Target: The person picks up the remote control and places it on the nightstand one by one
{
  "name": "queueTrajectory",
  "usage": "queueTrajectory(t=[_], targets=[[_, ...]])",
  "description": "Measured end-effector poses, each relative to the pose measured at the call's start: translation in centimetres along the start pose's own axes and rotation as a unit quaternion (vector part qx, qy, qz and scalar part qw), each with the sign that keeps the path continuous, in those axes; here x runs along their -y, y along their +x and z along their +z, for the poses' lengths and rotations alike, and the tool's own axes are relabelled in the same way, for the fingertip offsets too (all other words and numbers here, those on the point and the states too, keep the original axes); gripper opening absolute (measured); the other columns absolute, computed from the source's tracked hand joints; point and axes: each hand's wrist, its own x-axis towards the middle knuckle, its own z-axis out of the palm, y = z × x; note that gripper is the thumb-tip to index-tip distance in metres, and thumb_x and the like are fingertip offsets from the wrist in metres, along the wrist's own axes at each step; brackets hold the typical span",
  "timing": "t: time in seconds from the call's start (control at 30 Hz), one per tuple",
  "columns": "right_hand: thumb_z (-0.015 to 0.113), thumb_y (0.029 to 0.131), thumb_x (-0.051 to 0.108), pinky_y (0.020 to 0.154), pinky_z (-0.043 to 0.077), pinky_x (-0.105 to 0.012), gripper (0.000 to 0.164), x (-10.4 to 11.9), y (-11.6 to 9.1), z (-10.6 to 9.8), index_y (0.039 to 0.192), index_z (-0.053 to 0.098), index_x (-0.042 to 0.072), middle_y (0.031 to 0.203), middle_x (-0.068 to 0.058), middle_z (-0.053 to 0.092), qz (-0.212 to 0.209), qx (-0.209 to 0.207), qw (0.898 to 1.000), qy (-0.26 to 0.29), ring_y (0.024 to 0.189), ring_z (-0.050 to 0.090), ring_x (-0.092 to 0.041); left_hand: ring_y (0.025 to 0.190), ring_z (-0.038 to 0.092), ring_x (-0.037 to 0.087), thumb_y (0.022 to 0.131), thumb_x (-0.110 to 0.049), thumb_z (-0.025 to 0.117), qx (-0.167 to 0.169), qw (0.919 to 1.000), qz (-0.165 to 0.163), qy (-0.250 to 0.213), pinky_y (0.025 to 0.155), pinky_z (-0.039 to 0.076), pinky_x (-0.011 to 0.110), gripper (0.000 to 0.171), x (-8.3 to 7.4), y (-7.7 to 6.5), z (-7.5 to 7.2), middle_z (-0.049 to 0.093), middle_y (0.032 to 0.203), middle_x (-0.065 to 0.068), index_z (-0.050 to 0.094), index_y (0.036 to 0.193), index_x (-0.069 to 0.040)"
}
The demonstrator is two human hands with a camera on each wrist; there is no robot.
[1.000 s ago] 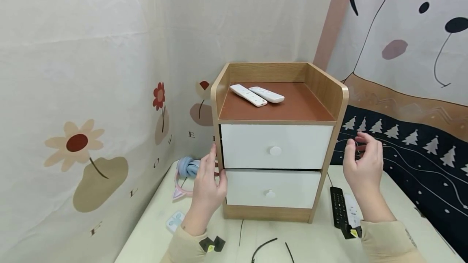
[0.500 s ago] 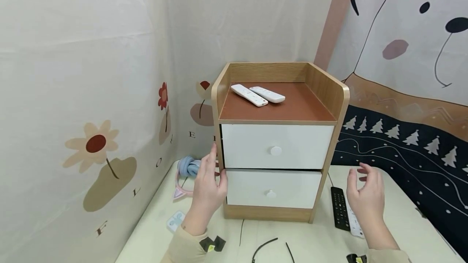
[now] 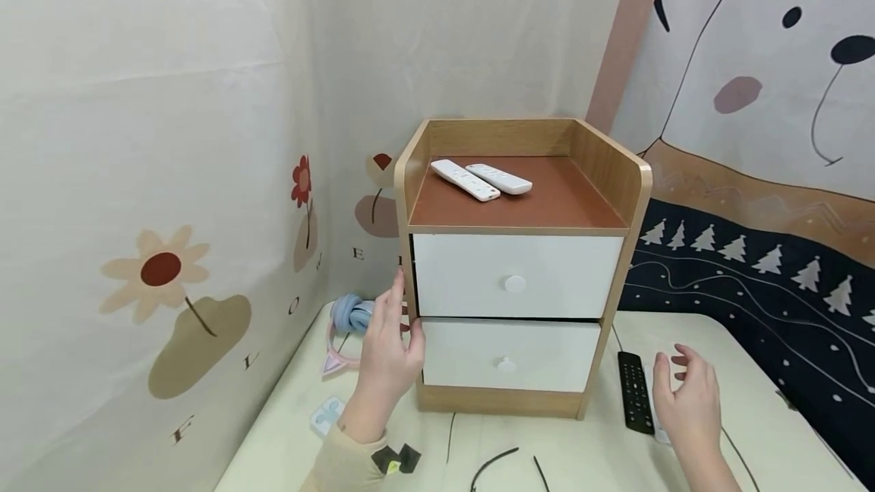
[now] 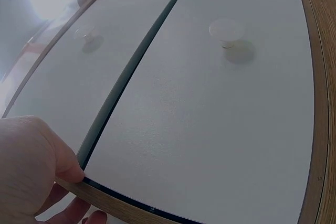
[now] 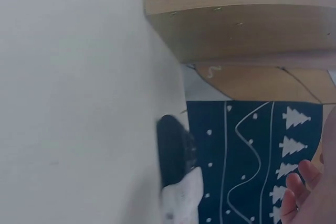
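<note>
A wooden cabinet (image 3: 499,401) with two white drawers stands on the table, both drawers pushed in. My left hand (image 3: 388,355) holds its left side, the thumb on the front edge and the fingers along the outer panel. In the left wrist view the thumb (image 4: 67,167) lies by the gap between the upper drawer (image 4: 210,114) and lower drawer (image 4: 89,72). Right of the cabinet, my right hand (image 3: 689,405) hovers with loosely bent fingers, holding nothing. Beside it lie a black remote control (image 3: 636,393) and a white remote control (image 5: 182,195), partly hidden by the hand in the head view.
Two white remotes (image 3: 465,179) lie on the cabinet's brown top. Behind my left hand are a blue bundle (image 3: 352,313) and a pink headband (image 3: 335,359). A light blue card-like item (image 3: 326,414) lies in front. Thin dark cords (image 3: 492,462) lie near the table's front.
My right hand has moved down beside the cabinet, towards the remotes on the table, and its sleeve has left the head view. My left hand has stayed on the cabinet's side.
</note>
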Motion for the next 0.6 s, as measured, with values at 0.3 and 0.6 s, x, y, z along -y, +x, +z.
queueTrajectory(t=[0.3,0.6], targets=[[0.044,0.115,0.033,0.100,0.049,-0.065,0.060,-1.5,-1.1,0.7,0.157,0.045,-0.010,0.143,-0.036,0.052,0.081,0.042,0.995,-0.029,0.121,0.054,-0.050,0.103,0.070,0.027,0.098,0.004,0.069,-0.002,1.0000,-0.003,-0.005,0.082,0.070,0.036,0.089,0.0,-0.1,0.1,0.059,0.142,0.024,0.026,0.175,-0.008],[0.046,0.113,0.038,0.106,0.043,-0.072,0.063,-3.2,-1.7,0.9,0.152,0.049,-0.011,0.142,-0.039,0.052,0.110,0.082,0.989,-0.054,0.130,0.047,-0.058,0.102,0.071,0.027,0.098,0.004,0.069,-0.003,1.0000,0.000,-0.004,0.081,0.070,0.035,0.089,0.1,-0.1,0.1,0.059,0.141,0.025,0.027,0.175,-0.008]])
